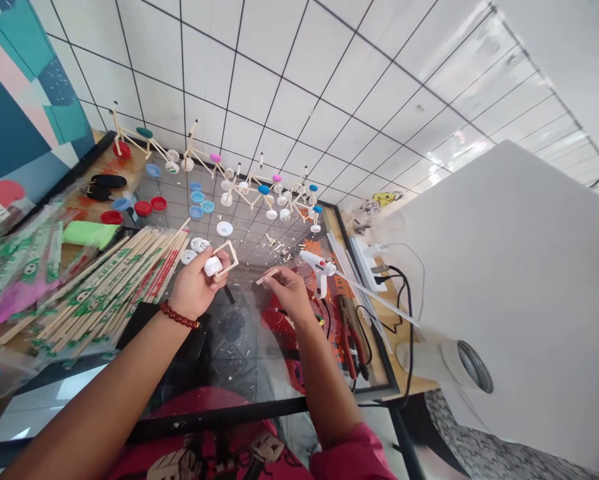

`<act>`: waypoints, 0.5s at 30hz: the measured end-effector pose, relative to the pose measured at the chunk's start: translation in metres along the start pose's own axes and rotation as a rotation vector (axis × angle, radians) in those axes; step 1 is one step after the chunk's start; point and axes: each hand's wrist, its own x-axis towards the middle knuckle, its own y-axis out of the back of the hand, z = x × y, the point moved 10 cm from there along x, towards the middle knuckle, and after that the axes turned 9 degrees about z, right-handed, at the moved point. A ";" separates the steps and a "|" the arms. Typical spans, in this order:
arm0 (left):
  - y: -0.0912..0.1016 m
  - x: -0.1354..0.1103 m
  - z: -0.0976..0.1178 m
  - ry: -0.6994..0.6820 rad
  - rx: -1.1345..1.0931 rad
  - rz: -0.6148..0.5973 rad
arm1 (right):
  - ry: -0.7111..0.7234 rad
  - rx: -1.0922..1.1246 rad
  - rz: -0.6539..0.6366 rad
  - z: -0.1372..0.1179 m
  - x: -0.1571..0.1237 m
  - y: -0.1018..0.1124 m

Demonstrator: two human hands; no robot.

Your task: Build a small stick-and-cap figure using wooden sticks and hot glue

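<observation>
- A glass-topped surface (239, 363) with a dark frame carries the craft work, set against a white tiled wall (289, 80).
- A heap of wrapped wooden chopsticks (99, 287), in green and red printed sleeves, lies fanned across the left of the surface, beside the left forearm.
- A row of small stick-built bicycle models (239, 183), with bottle caps as wheels and coloured seats, stands along the far edge under the wall.
- The left hand (195, 288), a red bead bracelet (178, 315) at its wrist, is closed around a white bottle cap (212, 266) joined to a small wooden stick frame (228, 256), holding both up above the glass.
- The right hand (289, 290) pinches a short wooden stick piece (267, 275) between fingertips, its end pointing toward the frame but apart from it.
- A white glue gun (318, 269) stands on the surface just beyond the right hand, its cord trailing to a white power strip (374, 257) at the right edge.
- Red-handled pliers (352, 340) lie on the surface beside the right forearm.
- Loose red, blue and white bottle caps (152, 203) are scattered on the glass beyond the chopsticks.
- Wood offcuts (274, 243) litter the glass between the hands and the models.
</observation>
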 end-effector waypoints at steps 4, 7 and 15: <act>0.003 0.002 0.001 -0.006 -0.002 0.025 | 0.011 -0.049 0.050 0.007 0.001 0.005; 0.003 0.002 0.002 -0.019 0.002 0.038 | 0.054 -0.121 0.070 0.006 -0.002 0.006; 0.003 0.001 -0.001 -0.045 0.066 0.064 | 0.042 -0.119 0.108 0.004 -0.004 0.010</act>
